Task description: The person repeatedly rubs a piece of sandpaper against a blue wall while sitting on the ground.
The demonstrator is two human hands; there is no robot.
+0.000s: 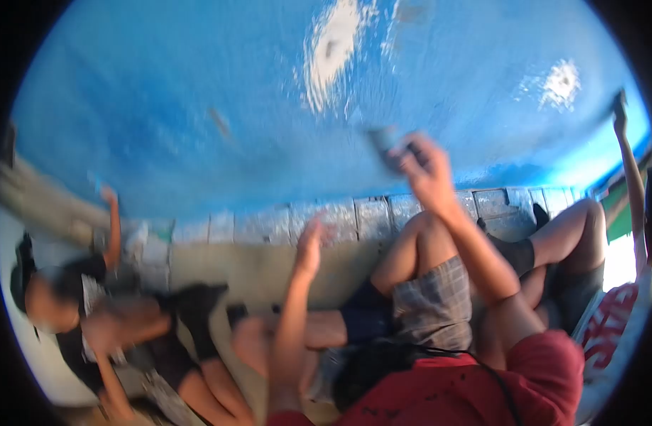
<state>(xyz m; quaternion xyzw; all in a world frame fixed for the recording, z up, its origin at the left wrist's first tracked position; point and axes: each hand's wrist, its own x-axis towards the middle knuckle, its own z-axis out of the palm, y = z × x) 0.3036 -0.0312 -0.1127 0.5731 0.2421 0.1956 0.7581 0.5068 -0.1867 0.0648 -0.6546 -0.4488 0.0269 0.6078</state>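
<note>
The dark tool (385, 150) in the right hand's (434, 177) curled fingers could scratch the glossy blue surface (198, 78) if its edge tilts; the left hand's (309, 250) fingers look open, empty.

Blocks (372, 219) border the surface (198, 106) between two people (74, 348).

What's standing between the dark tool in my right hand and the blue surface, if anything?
Nothing visible stands between the dark tool in your right hand and the blue surface. Your left hand is off to the left, out of the way. Blur hides whether the tool touches the surface.
</note>
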